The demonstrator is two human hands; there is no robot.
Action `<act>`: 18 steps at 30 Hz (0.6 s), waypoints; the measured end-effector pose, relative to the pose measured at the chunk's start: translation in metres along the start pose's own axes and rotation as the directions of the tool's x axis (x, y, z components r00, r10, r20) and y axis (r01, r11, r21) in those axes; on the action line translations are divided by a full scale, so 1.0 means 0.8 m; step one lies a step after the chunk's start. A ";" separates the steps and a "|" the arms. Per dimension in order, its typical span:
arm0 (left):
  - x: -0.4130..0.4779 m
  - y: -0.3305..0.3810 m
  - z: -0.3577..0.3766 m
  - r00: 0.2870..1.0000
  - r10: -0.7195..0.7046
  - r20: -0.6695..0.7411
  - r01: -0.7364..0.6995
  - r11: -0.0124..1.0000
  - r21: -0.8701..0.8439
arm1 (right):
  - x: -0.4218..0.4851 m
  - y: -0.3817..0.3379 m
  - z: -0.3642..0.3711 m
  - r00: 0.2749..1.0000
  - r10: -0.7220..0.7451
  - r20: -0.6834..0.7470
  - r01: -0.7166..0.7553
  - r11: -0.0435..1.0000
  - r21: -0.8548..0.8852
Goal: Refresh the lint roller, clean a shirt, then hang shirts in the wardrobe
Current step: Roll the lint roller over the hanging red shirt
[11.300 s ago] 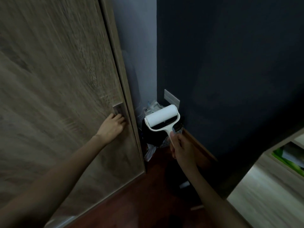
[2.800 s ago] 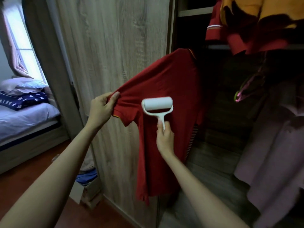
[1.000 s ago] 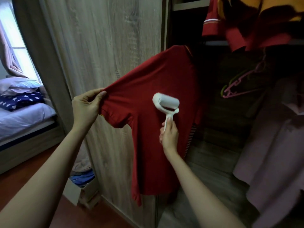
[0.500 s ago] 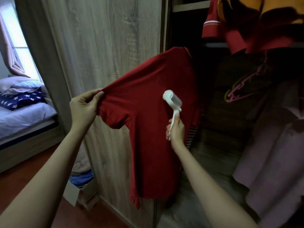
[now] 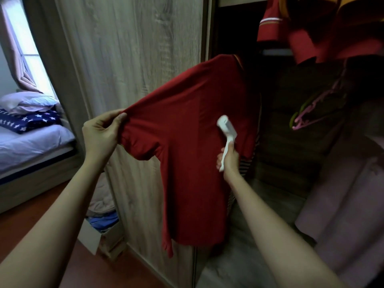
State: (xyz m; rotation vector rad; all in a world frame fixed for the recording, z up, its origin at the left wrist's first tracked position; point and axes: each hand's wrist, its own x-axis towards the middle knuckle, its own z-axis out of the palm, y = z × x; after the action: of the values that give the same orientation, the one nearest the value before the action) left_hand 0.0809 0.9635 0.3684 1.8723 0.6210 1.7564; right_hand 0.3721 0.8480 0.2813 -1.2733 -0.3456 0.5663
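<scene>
A dark red shirt [image 5: 187,154] hangs at the open side of the wardrobe [image 5: 133,59], its top edge near the door frame. My left hand [image 5: 101,136] pinches the end of its sleeve and pulls it out to the left. My right hand [image 5: 228,161] grips the white handle of the lint roller [image 5: 226,127]. The roller head lies turned edge-on against the shirt's chest. The shirt's hanger is hidden.
Other clothes hang inside the wardrobe: red and orange garments [image 5: 311,32] above, a dark printed shirt [image 5: 307,113], pale fabric [image 5: 349,204] at right. A bed [image 5: 27,142] stands at far left. A box of folded clothes [image 5: 101,231] sits on the floor by the door.
The roller has moved right and slightly down across the shirt's chest and turned edge-on. My left hand keeps the sleeve stretched out.
</scene>
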 end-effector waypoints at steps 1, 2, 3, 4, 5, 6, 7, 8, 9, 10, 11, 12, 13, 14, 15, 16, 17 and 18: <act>0.000 -0.001 0.000 1.000 -0.008 0.002 0.008 1.000 0.009 | 0.010 -0.026 0.006 1.000 -0.007 -0.010 0.008 0.999 0.031; 0.000 -0.002 0.000 1.000 -0.014 0.000 0.014 1.000 0.012 | 0.020 -0.051 0.010 1.000 -0.022 -0.018 0.023 0.998 0.054; -0.001 -0.002 0.001 1.000 -0.015 -0.005 0.015 1.000 0.007 | 0.030 -0.072 0.013 0.999 -0.040 -0.026 0.042 0.997 0.067; -0.001 -0.002 0.002 1.000 -0.011 -0.013 0.011 1.000 -0.003 | 0.038 -0.085 0.013 0.998 -0.054 -0.032 0.056 0.996 0.071; -0.002 -0.001 0.002 1.000 -0.003 -0.016 0.003 1.000 -0.010 | 0.042 -0.092 0.012 0.998 -0.060 -0.032 0.062 0.995 0.074; -0.002 0.000 0.002 1.000 0.000 -0.018 -0.001 1.000 -0.013 | 0.044 -0.090 0.010 0.998 -0.052 -0.024 0.053 0.996 0.072; -0.003 0.000 0.002 1.000 0.001 -0.019 -0.001 1.000 -0.010 | 0.042 -0.082 0.008 0.999 -0.038 -0.006 0.039 0.997 0.074; -0.002 -0.002 0.002 1.000 -0.003 -0.021 0.003 1.000 -0.006 | 0.036 -0.066 0.008 1.000 -0.023 0.017 0.022 0.997 0.079; -0.002 -0.003 0.002 1.000 -0.011 -0.021 0.011 1.000 0.002 | 0.027 -0.046 0.007 0.999 -0.012 0.044 0.008 0.996 0.088; -0.001 -0.005 0.002 1.000 -0.020 -0.015 0.021 1.000 0.013 | 0.015 -0.024 0.007 0.997 -0.011 0.072 0.004 0.996 0.089; 0.000 -0.006 0.002 1.000 -0.027 -0.007 0.027 0.999 0.020 | 0.001 -0.003 0.005 0.996 -0.018 0.092 0.009 0.996 0.090; 0.000 -0.008 0.002 1.000 -0.030 -0.003 0.030 0.999 0.023 | -0.012 0.011 0.004 0.994 -0.036 0.102 0.027 0.996 0.087; 0.001 -0.008 0.002 1.000 -0.026 -0.001 0.026 0.999 0.022 | -0.021 0.017 0.005 0.992 -0.073 0.103 0.065 0.994 0.086; 0.001 -0.009 0.002 1.000 -0.019 -0.002 0.019 1.000 0.019 | -0.027 0.011 0.007 0.987 -0.125 0.100 0.117 0.990 0.077; 0.000 -0.009 0.002 1.000 -0.007 -0.006 0.007 1.000 0.014 | -0.029 -0.005 0.013 0.978 -0.185 0.096 0.178 0.981 0.074; 0.000 -0.008 0.002 1.000 0.005 -0.010 -0.005 1.000 0.008 | -0.030 -0.027 0.021 0.965 -0.248 0.090 0.242 0.968 0.069; 0.000 -0.007 0.003 1.000 0.017 -0.010 -0.017 1.000 0.007 | -0.032 -0.054 0.030 0.946 -0.314 0.082 0.310 0.949 0.054; -0.001 -0.007 0.003 1.000 0.023 -0.010 -0.023 1.000 0.006 | -0.034 -0.079 0.038 0.923 -0.377 0.080 0.376 0.926 0.028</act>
State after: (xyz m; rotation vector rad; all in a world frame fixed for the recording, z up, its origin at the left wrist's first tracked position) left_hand 0.0832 0.9674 0.3641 1.8826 0.6117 1.7813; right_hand 0.3462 0.8450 0.3518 -1.1344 -0.6411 0.2916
